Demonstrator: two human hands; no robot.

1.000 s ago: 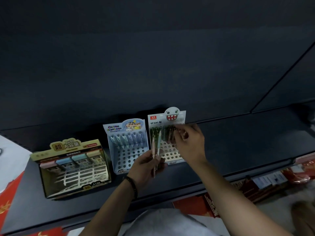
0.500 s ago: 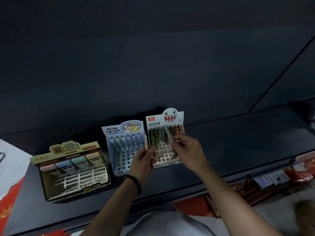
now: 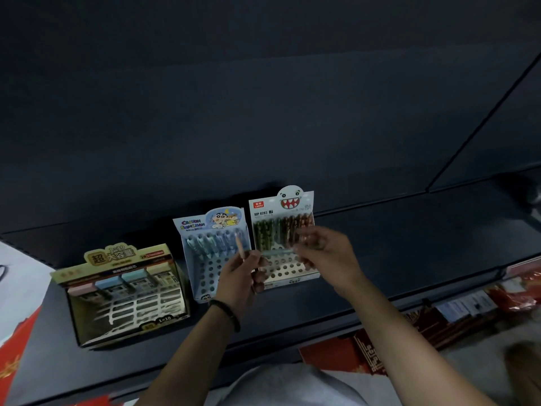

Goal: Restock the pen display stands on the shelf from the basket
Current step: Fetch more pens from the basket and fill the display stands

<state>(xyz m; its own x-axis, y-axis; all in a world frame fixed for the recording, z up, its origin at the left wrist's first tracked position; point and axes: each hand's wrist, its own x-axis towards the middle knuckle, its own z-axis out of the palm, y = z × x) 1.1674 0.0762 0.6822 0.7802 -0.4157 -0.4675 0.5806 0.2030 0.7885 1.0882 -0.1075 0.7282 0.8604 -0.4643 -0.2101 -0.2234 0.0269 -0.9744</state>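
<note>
Three pen display stands sit on the dark shelf (image 3: 409,244): a gold box stand (image 3: 123,291) at left, a light blue cartoon stand (image 3: 210,230) in the middle, and a white monster-face stand (image 3: 282,206) at right with green and brown pens in its back row. My left hand (image 3: 240,276) is raised in front of the blue stand and grips a pinkish pen (image 3: 240,247) pointing up. My right hand (image 3: 325,253) is in front of the white stand and pinches one end of a teal pen (image 3: 276,252) lying crosswise between both hands. The basket is out of sight.
Red packaged goods (image 3: 521,288) and white labels lie on a lower level at right. A red item (image 3: 14,356) shows at the lower left. The shelf's back wall rises dark behind the stands.
My left hand rose from low in front of the stands to between the blue and white stands. My right hand left the white stand's back row and now pinches a teal pen near my left hand.
</note>
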